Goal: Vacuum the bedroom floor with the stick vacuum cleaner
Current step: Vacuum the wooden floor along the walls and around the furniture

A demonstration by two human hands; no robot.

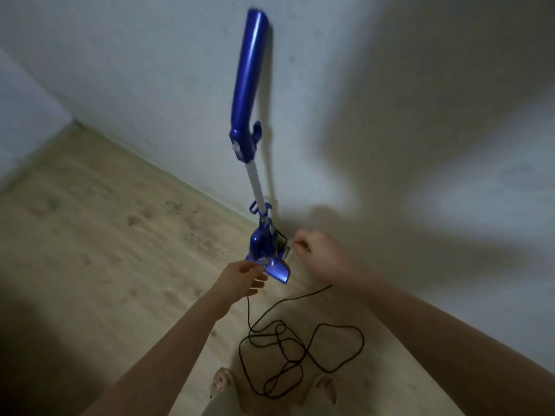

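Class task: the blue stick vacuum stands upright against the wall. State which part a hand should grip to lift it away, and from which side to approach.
Grip the long blue handle section at the top of the stick vacuum, probably from the room side, since the wall blocks its back. The handle is thick and rounded, so fingers can wrap round it. The cord lies looped on the floor, so mind your feet.

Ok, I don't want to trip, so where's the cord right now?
In the head view, the black cord lies in loose loops on the wood floor, just ahead of the feet, below the vacuum.
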